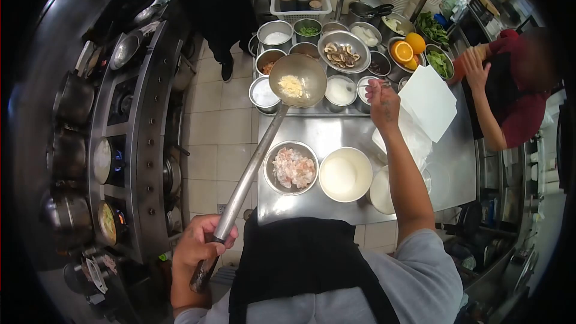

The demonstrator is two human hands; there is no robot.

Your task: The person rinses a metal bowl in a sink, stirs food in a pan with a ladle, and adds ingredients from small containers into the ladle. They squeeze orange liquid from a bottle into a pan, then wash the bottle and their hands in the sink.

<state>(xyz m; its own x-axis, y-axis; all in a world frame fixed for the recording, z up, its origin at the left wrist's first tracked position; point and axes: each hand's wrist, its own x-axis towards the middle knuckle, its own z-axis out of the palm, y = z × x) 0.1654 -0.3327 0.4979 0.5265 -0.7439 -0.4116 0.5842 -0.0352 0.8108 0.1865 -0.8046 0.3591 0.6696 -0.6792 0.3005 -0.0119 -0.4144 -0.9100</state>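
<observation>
My left hand (203, 241) is wrapped round the handle of a long metal ladle (251, 171). Pale yellow, crumbly food (291, 86) lies in the ladle's bowl, which is above the seasoning tins. My right hand (384, 107) is closed on a thin metal handle, seemingly a spoon (363, 86), over a tin of white powder (362, 97); the spoon's far end is hard to make out. To its left stands another tin of white powder (341, 91). Below, on the steel table (288, 132), are a bowl of raw, pale pink meat (294, 168) and a white tub (345, 174).
Sliced mushrooms (342, 55) and cut oranges (402, 52) sit among the tins. White paper (427, 103) lies at the right. A co-worker (510, 96) stands beyond it, another (210, 6) at the back left. A stove with lit burners (120, 159) runs along the left.
</observation>
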